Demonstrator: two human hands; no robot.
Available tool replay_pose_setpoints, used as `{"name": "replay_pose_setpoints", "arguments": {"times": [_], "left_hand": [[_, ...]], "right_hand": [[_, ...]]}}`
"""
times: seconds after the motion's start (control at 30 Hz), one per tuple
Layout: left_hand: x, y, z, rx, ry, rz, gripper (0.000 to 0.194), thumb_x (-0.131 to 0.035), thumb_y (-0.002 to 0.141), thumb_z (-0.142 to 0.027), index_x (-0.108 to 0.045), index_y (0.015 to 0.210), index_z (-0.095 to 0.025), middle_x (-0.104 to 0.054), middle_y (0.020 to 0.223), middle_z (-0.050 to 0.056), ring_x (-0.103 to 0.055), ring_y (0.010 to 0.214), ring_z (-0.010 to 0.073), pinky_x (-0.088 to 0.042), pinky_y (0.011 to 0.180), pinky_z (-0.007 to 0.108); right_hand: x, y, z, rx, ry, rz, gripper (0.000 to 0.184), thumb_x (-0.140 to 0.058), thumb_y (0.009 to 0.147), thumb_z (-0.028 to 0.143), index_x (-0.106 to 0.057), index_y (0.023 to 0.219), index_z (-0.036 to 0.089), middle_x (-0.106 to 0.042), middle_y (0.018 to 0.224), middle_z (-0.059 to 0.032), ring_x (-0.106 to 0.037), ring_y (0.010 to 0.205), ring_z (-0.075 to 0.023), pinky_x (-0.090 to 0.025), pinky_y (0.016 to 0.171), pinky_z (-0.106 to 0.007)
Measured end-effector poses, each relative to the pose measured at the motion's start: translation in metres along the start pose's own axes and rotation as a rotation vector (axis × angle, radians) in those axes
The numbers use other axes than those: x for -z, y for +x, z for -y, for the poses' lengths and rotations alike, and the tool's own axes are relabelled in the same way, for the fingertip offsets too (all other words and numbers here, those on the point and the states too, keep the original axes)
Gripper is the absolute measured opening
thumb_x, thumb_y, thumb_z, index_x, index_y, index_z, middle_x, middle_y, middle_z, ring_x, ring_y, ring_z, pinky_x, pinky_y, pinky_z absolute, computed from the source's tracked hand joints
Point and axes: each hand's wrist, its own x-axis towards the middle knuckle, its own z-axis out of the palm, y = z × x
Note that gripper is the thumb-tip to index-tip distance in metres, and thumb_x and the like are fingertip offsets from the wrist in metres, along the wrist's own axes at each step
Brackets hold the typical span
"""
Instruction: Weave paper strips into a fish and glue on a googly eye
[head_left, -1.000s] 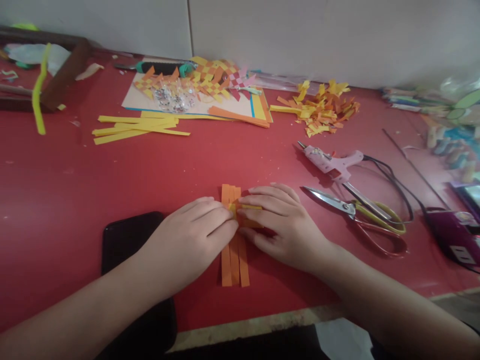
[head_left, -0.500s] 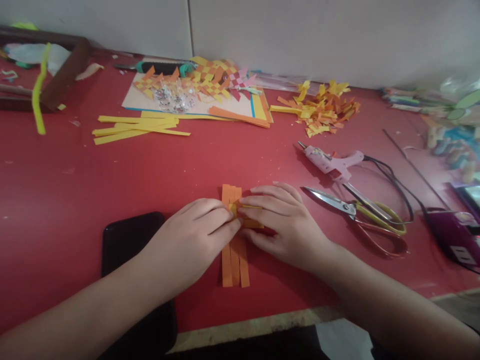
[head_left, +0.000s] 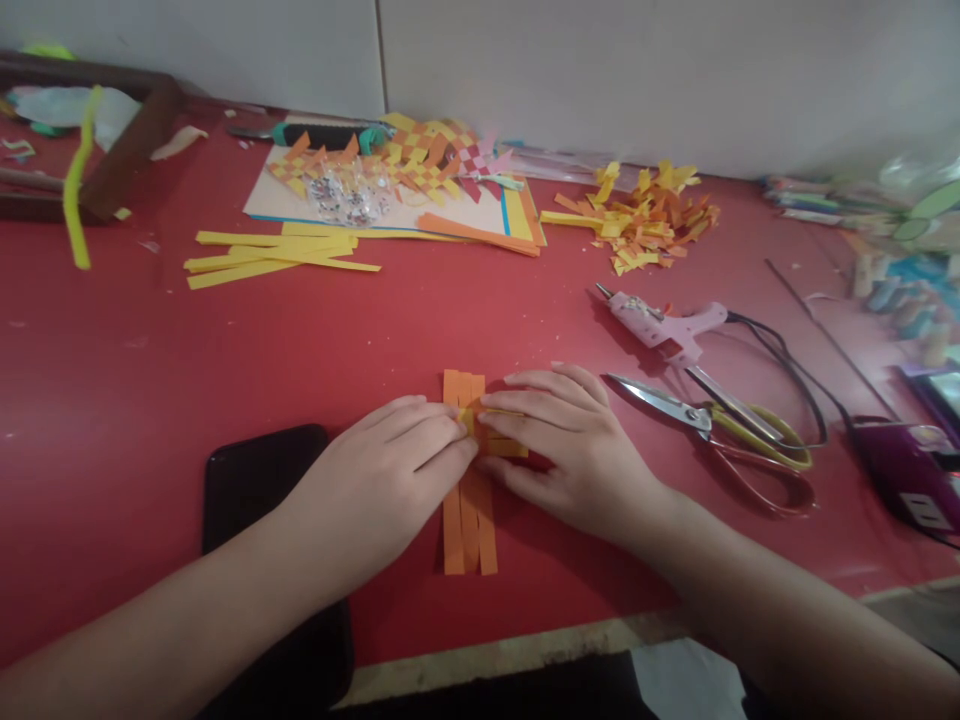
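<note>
1. The orange strips (head_left: pixel 453 535) and yellow strips (head_left: pixel 513 449) look papery — probably light, bendable, easily creased; best pressed flat at their crossing
2. They lie on the desk's (head_left: pixel 420 320) near middle, orange running near to far, yellow jutting right
3. The left hand (head_left: pixel 394 475) curls over the crossing — whether it pinches, one cannot tell; the right hand (head_left: pixel 574 440) is loosely open, fingers on the strips

Orange strips (head_left: pixel 469 530) and yellow strips (head_left: pixel 510 448) partly hidden by left hand (head_left: pixel 401 480) and right hand (head_left: pixel 574 440), black slab (head_left: pixel 255 480) at eight o'clock partly under left forearm (head_left: pixel 187 590), brown frame (head_left: pixel 139 148) cropped at ten, bundle (head_left: pixel 810 203) blurred at two
</note>
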Motion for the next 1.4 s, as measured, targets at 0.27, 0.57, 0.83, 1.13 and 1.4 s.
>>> {"name": "replay_pose_setpoints", "arguments": {"times": [0.27, 0.57, 0.83, 1.13, 1.4], "left_hand": [[0.002, 0.0035, -0.0014, -0.002, 0.003, -0.007, 0.026, -0.045, 0.095, -0.006, -0.071, 0.099, -0.007, -0.073, 0.097, 0.013, -0.068, 0.092, 0.027, -0.057, 0.09, 0.047], [0.0011, 0.0012, -0.0031, 0.039, 0.006, -0.015, 0.024, -0.044, 0.094, -0.005, -0.068, 0.098, -0.008, -0.072, 0.094, 0.013, -0.068, 0.089, 0.0261, -0.058, 0.087, 0.045], [-0.002, -0.0003, -0.0017, 0.059, -0.025, -0.018, 0.023, -0.046, 0.096, -0.01, -0.065, 0.108, -0.008, -0.07, 0.098, 0.013, -0.066, 0.095, 0.0255, -0.055, 0.091, 0.045], [-0.0021, 0.0017, -0.0041, 0.041, 0.022, 0.008, 0.024, -0.047, 0.097, -0.014, -0.07, 0.1, -0.008, -0.068, 0.093, 0.013, -0.066, 0.094, 0.028, -0.058, 0.086, 0.048], [-0.0017, 0.0033, -0.0057, -0.002, 0.084, -0.039, 0.028, -0.043, 0.098, -0.01, -0.069, 0.104, -0.007, -0.072, 0.108, 0.014, -0.067, 0.101, 0.0269, -0.058, 0.091, 0.045]], "right_hand": [[0.0001, 0.001, -0.0005, 0.012, -0.008, -0.011, 0.022, -0.066, 0.09, 0.036, -0.073, 0.103, 0.02, -0.076, 0.108, -0.0032, -0.064, 0.109, -0.0249, -0.039, 0.103, -0.043], [-0.0005, 0.0009, -0.0015, 0.008, -0.003, -0.001, 0.021, -0.068, 0.088, 0.034, -0.073, 0.103, 0.02, -0.076, 0.11, -0.0046, -0.064, 0.11, -0.0254, -0.038, 0.104, -0.045], [0.0014, 0.0018, 0.0007, -0.014, -0.003, 0.029, 0.02, -0.066, 0.088, 0.034, -0.073, 0.104, 0.022, -0.076, 0.111, -0.0032, -0.063, 0.111, -0.0248, -0.038, 0.104, -0.045], [0.003, 0.0037, 0.0023, -0.032, 0.016, 0.045, 0.018, -0.066, 0.087, 0.033, -0.072, 0.099, 0.022, -0.076, 0.11, -0.0031, -0.063, 0.109, -0.0257, -0.039, 0.102, -0.046], [0.0072, 0.0027, -0.0024, -0.032, 0.028, 0.038, 0.021, -0.065, 0.087, 0.033, -0.072, 0.103, 0.021, -0.075, 0.111, -0.0049, -0.066, 0.106, -0.0233, -0.038, 0.105, -0.047]]}}
